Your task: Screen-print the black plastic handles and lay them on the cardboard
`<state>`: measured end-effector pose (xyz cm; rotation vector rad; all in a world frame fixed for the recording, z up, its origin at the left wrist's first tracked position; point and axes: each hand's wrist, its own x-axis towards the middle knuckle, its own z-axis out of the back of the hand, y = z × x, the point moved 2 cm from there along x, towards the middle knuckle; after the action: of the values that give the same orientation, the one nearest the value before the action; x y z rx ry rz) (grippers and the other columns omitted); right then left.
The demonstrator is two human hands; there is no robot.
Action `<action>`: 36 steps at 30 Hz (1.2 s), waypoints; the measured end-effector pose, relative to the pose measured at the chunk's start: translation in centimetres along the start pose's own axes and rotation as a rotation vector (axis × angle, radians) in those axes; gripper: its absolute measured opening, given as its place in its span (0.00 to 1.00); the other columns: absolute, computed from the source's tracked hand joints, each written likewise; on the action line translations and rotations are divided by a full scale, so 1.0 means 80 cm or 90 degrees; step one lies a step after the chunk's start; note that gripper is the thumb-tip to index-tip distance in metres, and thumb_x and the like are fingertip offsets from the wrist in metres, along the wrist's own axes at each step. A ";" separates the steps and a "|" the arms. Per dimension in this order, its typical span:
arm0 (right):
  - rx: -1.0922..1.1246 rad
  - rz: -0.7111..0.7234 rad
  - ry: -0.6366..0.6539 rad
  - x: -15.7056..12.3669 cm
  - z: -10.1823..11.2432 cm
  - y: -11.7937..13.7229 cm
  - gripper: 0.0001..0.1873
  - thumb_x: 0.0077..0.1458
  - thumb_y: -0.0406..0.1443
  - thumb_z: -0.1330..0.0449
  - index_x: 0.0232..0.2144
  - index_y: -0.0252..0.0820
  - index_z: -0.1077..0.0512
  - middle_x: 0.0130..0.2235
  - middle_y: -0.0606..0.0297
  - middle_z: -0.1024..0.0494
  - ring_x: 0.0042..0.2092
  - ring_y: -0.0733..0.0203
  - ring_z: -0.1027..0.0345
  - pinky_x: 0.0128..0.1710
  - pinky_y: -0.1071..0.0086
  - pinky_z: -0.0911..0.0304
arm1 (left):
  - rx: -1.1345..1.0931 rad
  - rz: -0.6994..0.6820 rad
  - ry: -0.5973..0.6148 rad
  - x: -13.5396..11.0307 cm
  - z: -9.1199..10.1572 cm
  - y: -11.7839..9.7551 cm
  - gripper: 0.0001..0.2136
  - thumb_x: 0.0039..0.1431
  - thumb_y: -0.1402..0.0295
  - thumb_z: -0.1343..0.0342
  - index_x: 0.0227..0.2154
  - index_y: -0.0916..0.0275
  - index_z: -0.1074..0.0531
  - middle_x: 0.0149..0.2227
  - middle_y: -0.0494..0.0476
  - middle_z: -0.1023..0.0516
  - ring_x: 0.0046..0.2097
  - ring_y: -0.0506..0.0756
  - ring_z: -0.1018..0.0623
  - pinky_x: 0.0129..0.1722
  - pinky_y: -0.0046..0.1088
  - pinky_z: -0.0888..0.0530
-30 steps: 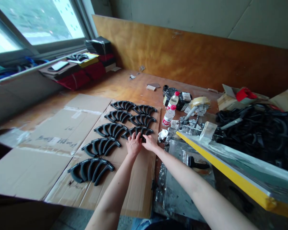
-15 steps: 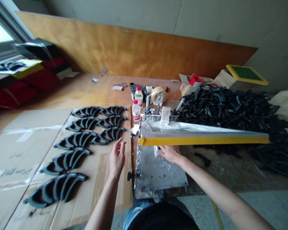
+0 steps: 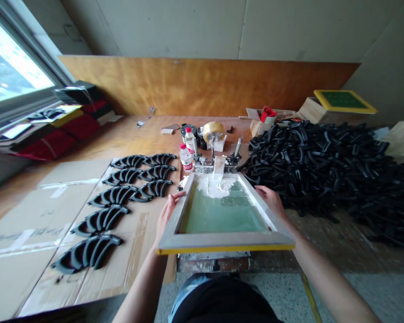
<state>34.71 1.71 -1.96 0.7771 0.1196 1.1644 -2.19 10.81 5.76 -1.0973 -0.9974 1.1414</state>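
A screen-printing frame (image 3: pixel 222 240) with grey sides, yellow tape along its near edge and a green mesh lies in front of me, over the printing base. Thick white ink (image 3: pixel 218 186) is smeared on the far part of the mesh, where a pale, ink-covered squeegee (image 3: pixel 219 165) stands. At the left side of the frame is my left hand (image 3: pixel 168 211), closed on its edge. My right hand (image 3: pixel 271 200) grips the opposite side, with some fingertips hidden behind it. The frame covers most of the metal base (image 3: pixel 215 260).
Curved black plastic parts (image 3: pixel 90 251) lie in fanned rows on cardboard (image 3: pixel 27 211) at left. A large heap of similar parts (image 3: pixel 309 166) is at right. Bottles (image 3: pixel 186 158), a tape roll (image 3: pixel 212 130) and clamp posts (image 3: pixel 237 147) stand behind the frame.
The frame has come down from its raised tilt, and its mesh now faces up toward me. My right hand has moved from beneath it to its right side; my left hand has reached its left side.
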 end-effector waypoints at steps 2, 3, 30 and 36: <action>0.030 0.011 -0.029 0.024 0.005 0.014 0.18 0.62 0.39 0.50 0.49 0.41 0.26 0.45 0.55 0.20 0.43 0.54 0.25 0.44 0.58 0.29 | 0.019 0.085 0.051 -0.015 0.006 0.023 0.27 0.57 0.44 0.50 0.44 0.61 0.22 0.40 0.57 0.20 0.37 0.56 0.22 0.33 0.30 0.26; 0.038 0.047 -0.043 0.037 0.003 0.031 0.19 0.61 0.39 0.48 0.51 0.40 0.27 0.49 0.53 0.23 0.46 0.53 0.27 0.47 0.58 0.30 | 0.019 0.130 0.079 -0.020 0.006 0.038 0.28 0.56 0.44 0.48 0.48 0.61 0.24 0.40 0.57 0.20 0.37 0.56 0.22 0.33 0.29 0.26; -0.076 0.479 0.303 0.021 -0.080 0.151 0.04 0.51 0.28 0.40 0.29 0.40 0.29 0.33 0.63 0.26 0.39 0.58 0.35 0.38 0.68 0.40 | 0.064 0.198 0.114 -0.020 -0.014 0.154 0.33 0.58 0.48 0.49 0.61 0.63 0.37 0.46 0.62 0.20 0.46 0.59 0.21 0.45 0.35 0.27; -0.082 0.488 0.215 -0.004 -0.091 0.140 0.08 0.51 0.25 0.41 0.33 0.39 0.26 0.37 0.58 0.25 0.43 0.55 0.35 0.43 0.64 0.38 | 0.015 0.239 0.109 -0.022 -0.012 0.149 0.35 0.55 0.47 0.46 0.62 0.61 0.38 0.38 0.58 0.19 0.36 0.57 0.21 0.34 0.30 0.26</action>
<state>22.46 6.88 -0.62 0.5074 0.0215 2.0083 -3.61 9.78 -6.18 -1.3759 -0.6575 1.3274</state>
